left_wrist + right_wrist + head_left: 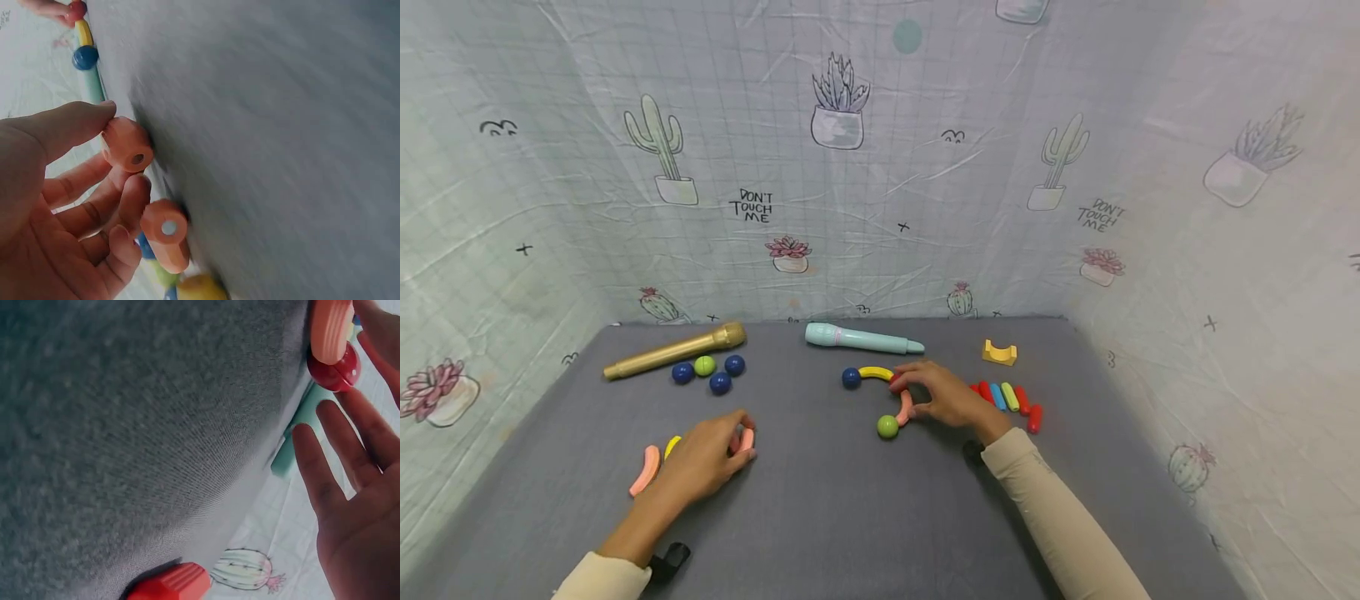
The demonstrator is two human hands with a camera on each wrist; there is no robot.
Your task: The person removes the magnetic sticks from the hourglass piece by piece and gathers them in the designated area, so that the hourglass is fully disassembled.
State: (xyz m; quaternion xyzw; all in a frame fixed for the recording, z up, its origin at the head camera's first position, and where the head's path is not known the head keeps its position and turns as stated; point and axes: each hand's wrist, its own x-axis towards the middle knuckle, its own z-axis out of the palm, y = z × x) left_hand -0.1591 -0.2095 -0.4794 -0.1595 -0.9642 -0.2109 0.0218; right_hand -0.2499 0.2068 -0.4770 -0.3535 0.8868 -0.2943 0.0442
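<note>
My left hand [703, 458] pinches a curved pink magnetic stick [746, 440] between thumb and fingertips; its round end with a small hole faces the left wrist view. Another curved pink stick [646, 471] and a yellow stick [672, 446] lie beside this hand. My right hand [946, 395] is at a curved chain, its index fingertip on a red ball [337, 370] and its thumb against a curved pink stick [905, 407]. From the red ball the chain runs to a curved yellow stick [876, 372] and a blue ball [851, 378]. A green ball [887, 427] is at the pink stick's near end.
A gold microphone-shaped object [677, 350] lies back left, by several blue balls [720, 383] and a green ball [705, 366]. Behind the chain is a light-blue microphone-shaped object [865, 338]. Several short straight sticks [1011, 397] and a yellow arched block [999, 352] lie on the right.
</note>
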